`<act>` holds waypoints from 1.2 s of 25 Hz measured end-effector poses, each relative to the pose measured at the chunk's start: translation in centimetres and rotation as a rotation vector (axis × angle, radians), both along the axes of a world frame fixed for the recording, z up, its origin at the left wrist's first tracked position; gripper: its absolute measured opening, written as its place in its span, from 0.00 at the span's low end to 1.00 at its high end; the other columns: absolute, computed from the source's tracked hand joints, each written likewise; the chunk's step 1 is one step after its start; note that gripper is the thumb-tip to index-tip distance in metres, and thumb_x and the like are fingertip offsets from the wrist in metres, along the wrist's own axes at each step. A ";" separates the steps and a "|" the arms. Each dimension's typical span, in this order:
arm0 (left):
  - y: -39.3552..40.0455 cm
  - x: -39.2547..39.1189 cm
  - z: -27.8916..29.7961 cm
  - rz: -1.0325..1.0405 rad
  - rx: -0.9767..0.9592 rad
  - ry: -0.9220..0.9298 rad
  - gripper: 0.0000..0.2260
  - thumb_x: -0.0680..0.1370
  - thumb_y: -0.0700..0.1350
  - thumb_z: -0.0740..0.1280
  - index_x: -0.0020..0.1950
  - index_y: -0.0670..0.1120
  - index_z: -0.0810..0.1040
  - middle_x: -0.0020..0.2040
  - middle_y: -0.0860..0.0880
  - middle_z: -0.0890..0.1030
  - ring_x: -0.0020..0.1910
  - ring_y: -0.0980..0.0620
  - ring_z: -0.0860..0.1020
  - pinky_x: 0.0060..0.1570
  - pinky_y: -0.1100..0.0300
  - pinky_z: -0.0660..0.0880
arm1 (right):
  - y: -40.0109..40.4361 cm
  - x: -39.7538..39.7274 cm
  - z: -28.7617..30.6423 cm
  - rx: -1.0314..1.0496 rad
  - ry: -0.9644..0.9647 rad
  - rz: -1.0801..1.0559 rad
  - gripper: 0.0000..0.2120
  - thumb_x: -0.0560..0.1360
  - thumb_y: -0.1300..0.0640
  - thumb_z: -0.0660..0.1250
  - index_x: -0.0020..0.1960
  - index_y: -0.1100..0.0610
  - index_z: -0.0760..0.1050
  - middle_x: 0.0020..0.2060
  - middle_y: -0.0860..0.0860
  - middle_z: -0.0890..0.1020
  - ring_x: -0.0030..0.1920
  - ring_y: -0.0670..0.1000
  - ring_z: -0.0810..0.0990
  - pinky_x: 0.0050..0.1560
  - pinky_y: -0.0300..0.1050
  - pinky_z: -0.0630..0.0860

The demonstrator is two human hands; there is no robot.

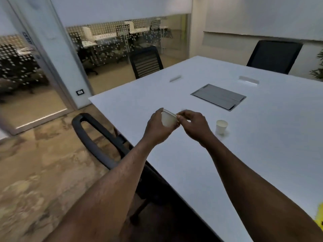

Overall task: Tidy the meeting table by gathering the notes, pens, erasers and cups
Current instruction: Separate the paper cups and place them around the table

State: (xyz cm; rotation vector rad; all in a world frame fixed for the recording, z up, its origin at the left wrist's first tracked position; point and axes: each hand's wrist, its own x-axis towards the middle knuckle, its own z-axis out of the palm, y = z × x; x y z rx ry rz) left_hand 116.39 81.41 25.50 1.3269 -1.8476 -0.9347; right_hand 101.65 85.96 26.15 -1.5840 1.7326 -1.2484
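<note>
My left hand (158, 127) grips a white paper cup (168, 118), held tilted above the white meeting table (253, 145). My right hand (194, 124) pinches the rim of that same cup from the right side. A second white paper cup (221, 126) stands upright on the table just right of my right hand, apart from it. No notes, pens or erasers show on the table; a yellow thing (320, 215) pokes in at the right edge, too cut off to name.
A grey cable hatch (218, 96) is set into the table's middle, with two small slots (248, 80) beyond it. Black office chairs stand at the left edge (97, 138), the far side (146, 62) and far right (274, 56). Glass walls and a door lie to the left.
</note>
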 end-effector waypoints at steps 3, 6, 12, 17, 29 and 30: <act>-1.2 6.7 2.4 0.122 -0.072 -0.014 0.40 0.67 0.64 0.74 0.74 0.53 0.61 0.66 0.50 0.72 0.60 0.48 0.74 0.54 0.48 0.79 | -2.1 6.5 3.1 -0.074 0.050 0.106 0.09 0.78 0.54 0.64 0.51 0.54 0.82 0.47 0.47 0.85 0.52 0.45 0.80 0.54 0.38 0.72; -2.6 12.9 3.2 0.225 -0.086 -0.008 0.40 0.68 0.62 0.74 0.75 0.52 0.62 0.66 0.48 0.72 0.60 0.47 0.74 0.54 0.51 0.78 | -4.3 12.7 4.6 -0.085 0.105 0.192 0.10 0.78 0.56 0.63 0.54 0.56 0.81 0.51 0.51 0.84 0.54 0.47 0.80 0.56 0.42 0.73; -4.9 32.2 1.7 0.435 -0.120 0.003 0.37 0.69 0.61 0.73 0.74 0.51 0.63 0.65 0.47 0.74 0.58 0.46 0.76 0.54 0.50 0.78 | -9.1 31.9 4.1 -0.125 0.154 0.364 0.09 0.78 0.57 0.63 0.53 0.55 0.81 0.47 0.52 0.84 0.49 0.50 0.80 0.47 0.42 0.72; -7.1 46.5 0.0 0.522 -0.071 -0.019 0.43 0.64 0.68 0.72 0.73 0.54 0.63 0.65 0.48 0.74 0.58 0.46 0.76 0.54 0.45 0.79 | -12.9 46.2 2.0 -0.097 0.192 0.463 0.09 0.79 0.54 0.62 0.54 0.53 0.79 0.43 0.48 0.80 0.44 0.46 0.76 0.41 0.41 0.69; -20.0 63.3 -10.2 0.648 0.116 -0.017 0.36 0.71 0.58 0.74 0.74 0.52 0.62 0.69 0.49 0.71 0.60 0.48 0.74 0.50 0.53 0.76 | -29.2 63.7 -7.9 0.130 0.170 0.590 0.11 0.79 0.54 0.62 0.56 0.55 0.80 0.55 0.53 0.82 0.55 0.53 0.79 0.53 0.48 0.75; -22.8 64.6 -10.7 0.646 0.125 -0.026 0.36 0.71 0.58 0.74 0.74 0.52 0.62 0.69 0.49 0.71 0.60 0.48 0.74 0.49 0.55 0.76 | -32.0 65.0 -8.5 0.135 0.170 0.597 0.11 0.79 0.54 0.62 0.56 0.54 0.80 0.56 0.52 0.82 0.56 0.53 0.79 0.53 0.46 0.74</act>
